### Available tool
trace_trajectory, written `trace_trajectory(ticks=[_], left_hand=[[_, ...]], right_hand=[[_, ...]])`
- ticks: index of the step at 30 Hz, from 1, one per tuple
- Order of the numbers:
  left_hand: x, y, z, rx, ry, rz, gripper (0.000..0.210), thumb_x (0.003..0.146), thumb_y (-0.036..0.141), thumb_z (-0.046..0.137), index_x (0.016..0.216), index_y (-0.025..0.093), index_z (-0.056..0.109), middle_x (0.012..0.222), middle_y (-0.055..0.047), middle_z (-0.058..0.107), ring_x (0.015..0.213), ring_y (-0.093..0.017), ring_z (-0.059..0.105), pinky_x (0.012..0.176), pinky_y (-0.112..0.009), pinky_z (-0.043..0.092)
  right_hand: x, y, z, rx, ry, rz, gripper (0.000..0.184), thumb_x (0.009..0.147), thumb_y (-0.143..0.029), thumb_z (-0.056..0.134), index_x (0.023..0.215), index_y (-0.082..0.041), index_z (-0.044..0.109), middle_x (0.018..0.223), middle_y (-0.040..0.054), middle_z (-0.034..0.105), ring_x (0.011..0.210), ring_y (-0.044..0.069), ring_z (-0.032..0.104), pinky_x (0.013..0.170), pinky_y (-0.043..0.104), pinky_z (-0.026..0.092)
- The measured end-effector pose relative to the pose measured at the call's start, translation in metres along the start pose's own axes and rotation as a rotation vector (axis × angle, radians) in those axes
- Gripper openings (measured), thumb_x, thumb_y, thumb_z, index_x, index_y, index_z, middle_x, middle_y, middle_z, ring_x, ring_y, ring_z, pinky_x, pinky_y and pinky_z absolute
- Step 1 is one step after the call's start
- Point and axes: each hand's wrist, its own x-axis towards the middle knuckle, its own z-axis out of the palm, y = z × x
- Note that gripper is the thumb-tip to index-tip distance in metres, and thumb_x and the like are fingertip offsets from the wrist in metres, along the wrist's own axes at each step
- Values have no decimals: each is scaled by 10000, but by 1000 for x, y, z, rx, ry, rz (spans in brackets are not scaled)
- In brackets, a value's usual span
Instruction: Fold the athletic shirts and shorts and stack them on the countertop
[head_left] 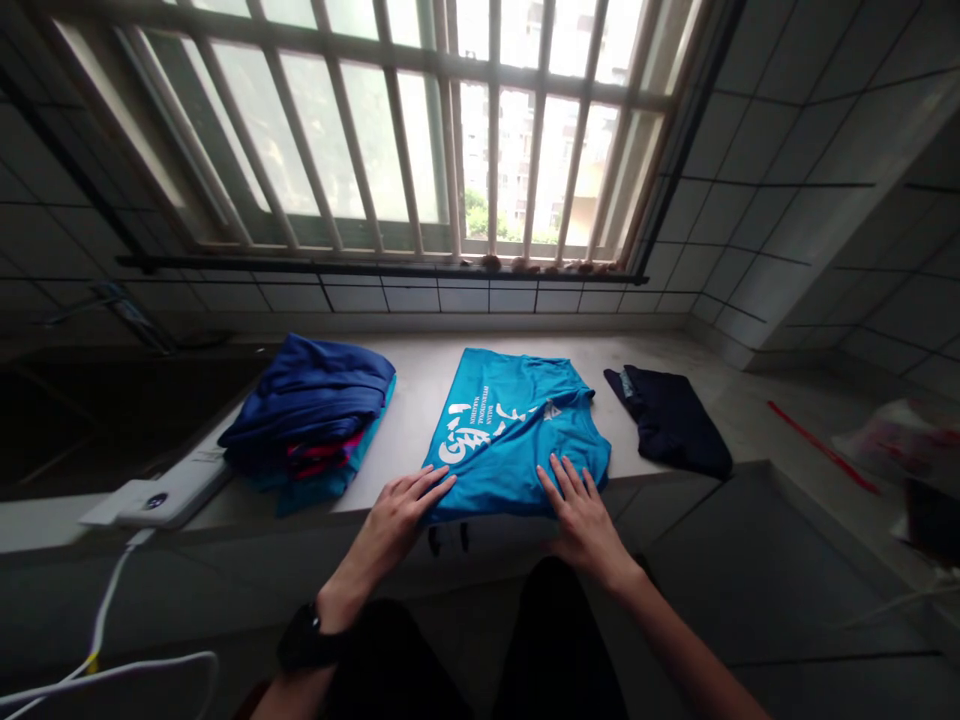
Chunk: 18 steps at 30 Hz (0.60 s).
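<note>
A bright blue T-shirt (517, 430) with white lettering lies on the counter, its near edge hanging slightly over the front. My left hand (405, 507) rests on its near left corner, fingers stretched out over the fabric. On the near right part of the shirt, close to the neckline, lies my right hand (577, 505) with its fingers spread flat. Both thumbs are mostly hidden. To the left sits a pile of folded clothes (311, 400), dark blue on top. A folded dark navy garment (675, 415) lies to the right.
A white device (169, 500) with a cable (105, 600) sits at the counter's front left, by a dark sink (90, 410) with a faucet (131, 315). A red strip (821, 447) and a plastic bag (892, 435) lie far right. Behind stands a barred window (390, 130).
</note>
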Motion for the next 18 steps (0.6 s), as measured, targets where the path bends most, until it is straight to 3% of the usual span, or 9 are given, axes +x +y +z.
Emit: trace_trajectory(ticks=[2, 4, 8, 10, 13, 16, 18], left_hand=[[2, -2, 3, 2, 17, 5, 666, 831, -18, 450, 1363, 312, 677, 1399, -65, 695, 1269, -242, 639, 1032, -404, 520], [4, -1, 4, -17, 39, 18, 614, 828, -11, 467, 1299, 295, 714, 1315, -77, 738, 1194, -248, 673, 1001, -406, 534], [-3, 3, -1, -141, 143, 40, 433, 912, 104, 483, 1225, 263, 738, 1037, -74, 800, 953, -236, 723, 935, -399, 548], [-13, 7, -9, -233, 182, 35, 381, 952, 179, 488, 1235, 265, 730, 982, -64, 801, 882, -227, 724, 903, -389, 555], [-27, 16, -32, -359, 227, -42, 312, 959, 277, 523, 1173, 283, 749, 941, -59, 797, 870, -235, 718, 832, -361, 574], [-17, 26, -59, -418, 306, -173, 243, 920, 371, 579, 1040, 283, 770, 894, -50, 775, 847, -234, 700, 758, -327, 570], [10, 31, -75, -406, 371, -259, 228, 895, 407, 590, 934, 261, 760, 838, -29, 743, 764, -203, 663, 712, -295, 541]], right_hand=[[-9, 0, 16, -15, 68, 21, 819, 847, -192, 694, 1609, -273, 404, 1687, 135, 339, 1571, 359, 277, 1256, 611, 242], [-7, 4, 25, 2, 126, 42, 688, 892, -80, 544, 1543, -300, 508, 1622, 117, 460, 1530, 318, 378, 1248, 594, 280], [-8, 14, 21, 158, 243, -22, 605, 907, -38, 403, 1375, -315, 667, 1308, 103, 706, 1310, 275, 623, 1170, 540, 444], [-18, 14, 4, 273, 312, -14, 544, 904, -63, 418, 1286, -320, 707, 1161, 97, 734, 1165, 266, 695, 1074, 481, 537], [-30, 12, -38, 475, 329, 37, 531, 828, -81, 502, 1276, -310, 671, 1107, 75, 733, 1051, 251, 725, 931, 385, 591], [-13, 15, -88, 647, 189, 50, 612, 697, -92, 562, 1282, -263, 619, 985, 28, 740, 860, 204, 726, 786, 294, 575], [21, 21, -115, 700, 89, 62, 565, 682, -113, 551, 1229, -230, 631, 922, 17, 737, 783, 177, 693, 733, 261, 544]])
